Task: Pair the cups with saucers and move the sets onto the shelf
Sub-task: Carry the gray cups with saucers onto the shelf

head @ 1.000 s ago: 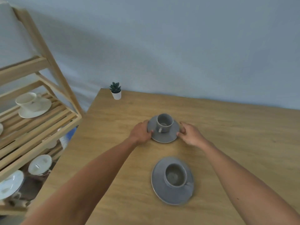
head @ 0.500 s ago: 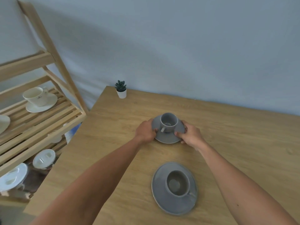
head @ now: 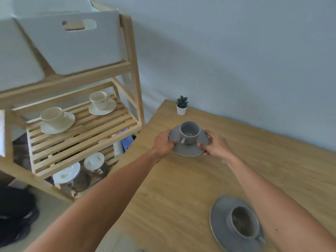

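A grey cup (head: 190, 131) stands on a grey saucer (head: 189, 149), held just above the wooden table (head: 181, 188). My left hand (head: 163, 143) grips the saucer's left rim and my right hand (head: 215, 145) grips its right rim. A second grey cup (head: 242, 223) sits on a larger grey saucer (head: 221, 226) at the table's near right. The wooden shelf (head: 80, 135) at left holds two cream cup-and-saucer sets, one (head: 54, 119) toward the left and one (head: 101, 102) farther back.
A small potted plant (head: 181, 106) stands at the table's far corner. A white box (head: 72, 42) fills the shelf's top tier. White-lidded jars (head: 93, 160) and other items sit on the lowest tier. A dark bag (head: 16, 211) lies on the floor.
Both hands have closed on the far saucer's rim and lifted the set off the table. My view has swung left, bringing the shelf and white box into sight.
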A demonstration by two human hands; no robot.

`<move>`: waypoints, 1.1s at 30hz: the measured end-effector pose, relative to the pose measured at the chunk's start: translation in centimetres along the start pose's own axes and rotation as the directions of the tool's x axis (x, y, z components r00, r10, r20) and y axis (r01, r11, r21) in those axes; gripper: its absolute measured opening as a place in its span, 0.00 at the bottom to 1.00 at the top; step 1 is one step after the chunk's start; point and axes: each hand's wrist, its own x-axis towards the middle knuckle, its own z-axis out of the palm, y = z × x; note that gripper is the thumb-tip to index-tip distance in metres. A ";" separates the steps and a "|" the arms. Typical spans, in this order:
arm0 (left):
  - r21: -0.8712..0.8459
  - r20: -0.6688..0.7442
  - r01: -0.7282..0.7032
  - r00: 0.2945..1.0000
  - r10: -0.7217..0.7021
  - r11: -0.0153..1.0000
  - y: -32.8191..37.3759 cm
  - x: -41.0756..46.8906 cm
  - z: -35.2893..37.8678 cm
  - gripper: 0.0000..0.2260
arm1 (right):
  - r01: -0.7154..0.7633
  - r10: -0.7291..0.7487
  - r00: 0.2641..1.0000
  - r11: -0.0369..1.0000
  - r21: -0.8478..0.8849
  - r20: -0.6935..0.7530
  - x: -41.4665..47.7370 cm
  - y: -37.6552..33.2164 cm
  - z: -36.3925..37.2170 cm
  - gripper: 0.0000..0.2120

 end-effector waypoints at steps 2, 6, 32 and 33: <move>-0.004 -0.033 0.014 0.999 -0.014 1.000 -0.9 0.1 -3.0 0.19 | 0.035 -0.035 0.999 0.999 -0.018 0.029 1.2 -1.8 2.5 0.32; 0.012 -0.131 0.068 0.989 -0.066 0.998 -3.6 0.0 -9.8 0.19 | 0.101 -0.099 0.990 0.995 -0.010 0.099 3.3 -6.0 8.5 0.33; 0.140 -0.311 0.306 0.917 -0.251 0.942 -21.3 10.2 -24.3 0.18 | 0.287 -0.145 0.930 0.860 -0.423 0.337 21.7 -12.4 31.0 0.26; 0.209 -0.335 0.311 0.914 -0.231 0.927 -21.3 10.3 -24.2 0.18 | 0.282 -0.143 0.930 0.868 -0.408 0.338 22.0 -12.1 31.1 0.27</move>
